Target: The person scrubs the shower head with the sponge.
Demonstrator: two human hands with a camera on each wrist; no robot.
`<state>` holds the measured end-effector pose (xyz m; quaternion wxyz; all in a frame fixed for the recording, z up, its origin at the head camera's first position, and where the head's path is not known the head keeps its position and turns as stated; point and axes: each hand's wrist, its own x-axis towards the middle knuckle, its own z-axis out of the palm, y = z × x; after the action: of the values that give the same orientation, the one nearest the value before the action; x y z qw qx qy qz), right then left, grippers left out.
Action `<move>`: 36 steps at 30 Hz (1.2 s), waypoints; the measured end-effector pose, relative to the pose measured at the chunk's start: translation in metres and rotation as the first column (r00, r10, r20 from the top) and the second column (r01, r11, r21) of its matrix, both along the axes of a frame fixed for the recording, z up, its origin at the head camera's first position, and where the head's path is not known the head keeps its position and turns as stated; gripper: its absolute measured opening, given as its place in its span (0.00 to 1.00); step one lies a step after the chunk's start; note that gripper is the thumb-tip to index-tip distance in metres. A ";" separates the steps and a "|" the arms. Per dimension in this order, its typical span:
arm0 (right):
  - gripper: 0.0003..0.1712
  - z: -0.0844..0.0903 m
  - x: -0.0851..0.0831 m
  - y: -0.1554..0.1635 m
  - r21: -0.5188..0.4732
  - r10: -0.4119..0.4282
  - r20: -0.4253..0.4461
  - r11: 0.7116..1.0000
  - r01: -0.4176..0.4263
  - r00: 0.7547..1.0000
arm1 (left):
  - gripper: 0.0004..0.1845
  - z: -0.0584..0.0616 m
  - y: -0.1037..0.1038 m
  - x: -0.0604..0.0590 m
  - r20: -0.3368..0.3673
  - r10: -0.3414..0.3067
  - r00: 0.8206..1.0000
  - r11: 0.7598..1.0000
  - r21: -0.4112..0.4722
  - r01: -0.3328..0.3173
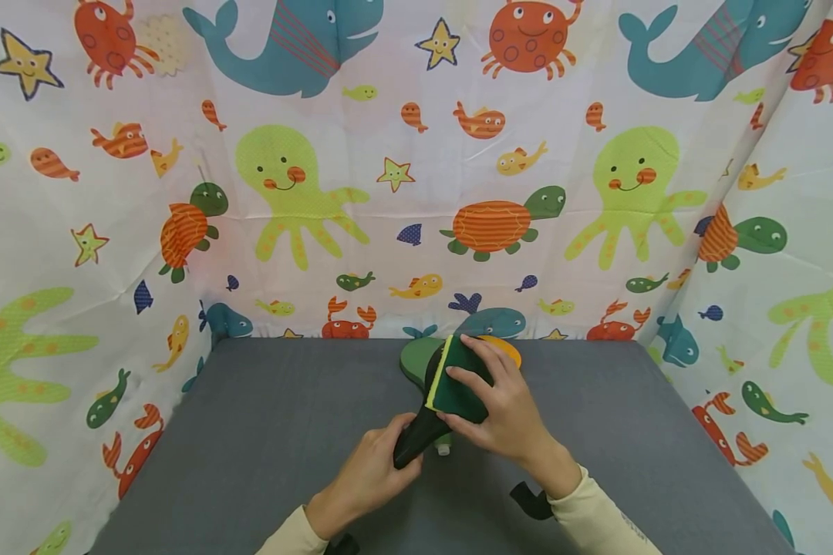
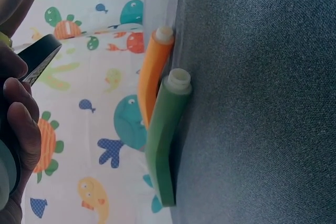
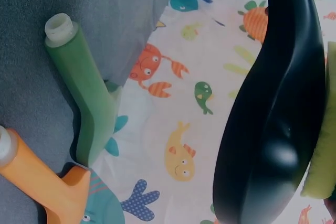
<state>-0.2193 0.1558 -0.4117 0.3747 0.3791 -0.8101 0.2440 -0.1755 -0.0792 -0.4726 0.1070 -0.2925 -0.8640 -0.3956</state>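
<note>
My left hand (image 1: pixel 375 469) grips the handle of a black shower head (image 1: pixel 422 436), held tilted above the table. My right hand (image 1: pixel 507 405) holds a sponge (image 1: pixel 458 381), yellow with a dark green scouring side, against the head of it. In the right wrist view, the smooth back of the black shower head (image 3: pixel 273 119) faces the camera, and the sponge's yellow side (image 3: pixel 323 145) lies along its far side. Behind the hands, on the table, are a green shower head (image 2: pixel 167 135) and an orange shower head (image 2: pixel 155 69), both with whitish threaded ends.
The grey table (image 1: pixel 305 408) is enclosed by a white curtain (image 1: pixel 382 216) printed with sea animals, at the back and both sides. The green and orange shower heads lie near the table's back edge. A black strap (image 1: pixel 531 501) shows beside the right wrist.
</note>
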 end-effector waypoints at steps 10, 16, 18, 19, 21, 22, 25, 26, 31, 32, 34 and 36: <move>0.32 0.009 -0.011 0.010 -0.018 -0.056 0.088 0.998 0.058 0.995 | 0.25 0.000 -0.002 0.001 -0.006 0.007 1.000 0.998 -0.059 -0.007; 0.32 0.008 -0.011 0.008 0.010 -0.087 0.088 0.996 0.086 0.992 | 0.25 0.000 0.000 -0.001 -0.029 0.029 0.999 0.994 -0.107 -0.032; 0.32 0.007 -0.010 0.005 0.023 -0.089 0.077 0.996 0.088 0.993 | 0.25 0.001 0.002 -0.003 -0.039 0.043 0.998 0.991 -0.124 -0.048; 0.32 0.006 -0.010 0.004 0.030 -0.088 0.070 0.996 0.086 0.994 | 0.25 0.002 0.003 -0.003 -0.040 0.050 0.998 0.990 -0.129 -0.054; 0.32 0.005 -0.008 0.001 0.045 -0.086 0.052 0.995 0.084 0.995 | 0.25 0.002 0.004 -0.005 -0.031 0.056 0.998 0.990 -0.131 -0.059; 0.32 0.004 -0.008 0.000 0.052 -0.084 0.043 0.995 0.082 0.996 | 0.25 0.003 0.005 -0.005 -0.025 0.058 0.998 0.990 -0.124 -0.060; 0.32 0.002 -0.005 -0.003 0.060 -0.070 0.025 0.996 0.068 0.997 | 0.25 0.004 0.007 -0.007 -0.007 0.060 0.998 0.994 -0.086 -0.060; 0.31 0.002 -0.004 -0.004 0.059 -0.065 0.021 0.996 0.064 0.998 | 0.25 0.005 0.008 -0.007 -0.002 0.060 0.998 0.996 -0.071 -0.060; 0.30 -0.001 0.001 -0.007 0.039 -0.047 0.009 0.998 0.046 0.999 | 0.24 0.006 0.010 -0.009 0.037 0.057 0.998 0.998 0.000 -0.057; 0.31 -0.001 0.002 -0.008 0.037 -0.048 0.004 0.998 0.047 0.999 | 0.24 0.007 0.010 -0.009 0.047 0.055 0.997 0.998 0.011 -0.056; 0.31 -0.003 0.003 -0.008 0.032 -0.050 -0.008 0.998 0.050 0.999 | 0.24 0.007 0.011 -0.009 0.059 0.059 0.997 0.998 0.033 -0.061; 0.31 -0.004 0.005 -0.008 0.025 -0.049 -0.022 0.998 0.050 0.999 | 0.24 0.007 0.012 -0.009 0.069 0.062 0.996 0.996 0.059 -0.067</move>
<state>-0.2146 0.1478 -0.4159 0.3842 0.3663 -0.8183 0.2203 -0.1848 -0.0669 -0.4654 0.0995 -0.2476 -0.8636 -0.4278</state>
